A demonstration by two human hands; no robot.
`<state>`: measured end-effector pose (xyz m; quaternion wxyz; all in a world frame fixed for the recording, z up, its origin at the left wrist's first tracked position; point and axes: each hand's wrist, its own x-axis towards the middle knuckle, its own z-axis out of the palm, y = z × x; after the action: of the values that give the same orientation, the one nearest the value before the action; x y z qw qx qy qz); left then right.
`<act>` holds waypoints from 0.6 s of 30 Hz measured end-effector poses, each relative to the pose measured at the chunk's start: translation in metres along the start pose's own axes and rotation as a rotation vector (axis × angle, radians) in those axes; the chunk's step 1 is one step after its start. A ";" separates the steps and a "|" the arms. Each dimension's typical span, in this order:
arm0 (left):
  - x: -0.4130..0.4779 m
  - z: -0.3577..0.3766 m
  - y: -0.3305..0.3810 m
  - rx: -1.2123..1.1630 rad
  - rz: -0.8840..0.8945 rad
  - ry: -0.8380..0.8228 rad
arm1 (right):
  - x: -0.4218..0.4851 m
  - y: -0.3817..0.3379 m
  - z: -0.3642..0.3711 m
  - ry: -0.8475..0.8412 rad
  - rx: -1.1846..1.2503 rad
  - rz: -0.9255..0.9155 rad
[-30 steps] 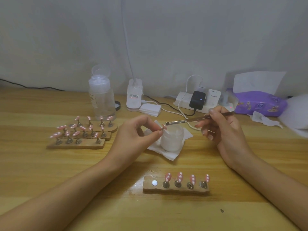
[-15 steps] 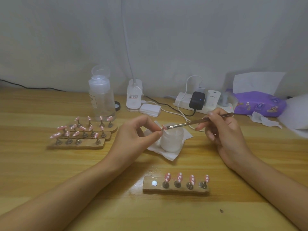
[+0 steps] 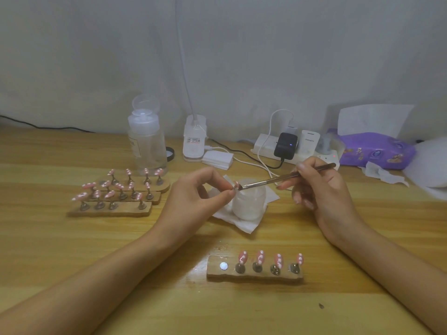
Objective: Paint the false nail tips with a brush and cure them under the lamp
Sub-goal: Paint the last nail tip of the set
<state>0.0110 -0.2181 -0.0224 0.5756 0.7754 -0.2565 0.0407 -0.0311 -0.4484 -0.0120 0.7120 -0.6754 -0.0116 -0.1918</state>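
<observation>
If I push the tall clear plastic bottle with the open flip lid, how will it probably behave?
The tall clear plastic bottle looks narrow for its height, so a high push would likely tip it. Clear plastic suggests it is light. Its flip lid stands open, so contents might spill.

Nail tip mostly hidden behind fingertips of left hand. Lamp neck cut off at top edge. Bottle label too blurred to read.

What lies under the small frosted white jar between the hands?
A white paper tissue lies under the frosted white jar, its corners sticking out around it. The patch directly beneath the jar is covered.
</observation>
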 end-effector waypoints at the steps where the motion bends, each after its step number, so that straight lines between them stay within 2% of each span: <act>1: 0.000 0.000 0.000 0.003 0.001 0.002 | 0.001 0.001 -0.001 0.026 -0.005 0.008; 7: -0.001 0.000 -0.001 0.056 0.017 0.030 | 0.000 0.000 0.001 -0.017 0.029 -0.005; 11: -0.001 0.000 -0.001 0.089 0.031 0.029 | 0.003 0.002 -0.003 0.053 0.048 0.017; 15: -0.001 0.000 -0.003 0.116 0.052 0.032 | 0.001 0.000 0.000 -0.021 0.034 0.000; 18: 0.000 0.000 -0.003 0.109 0.058 0.035 | 0.002 0.003 -0.002 0.029 0.009 0.020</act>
<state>0.0124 -0.2175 -0.0253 0.5354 0.7971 -0.2661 0.0849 -0.0285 -0.4507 -0.0140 0.7171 -0.6693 0.0046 -0.1942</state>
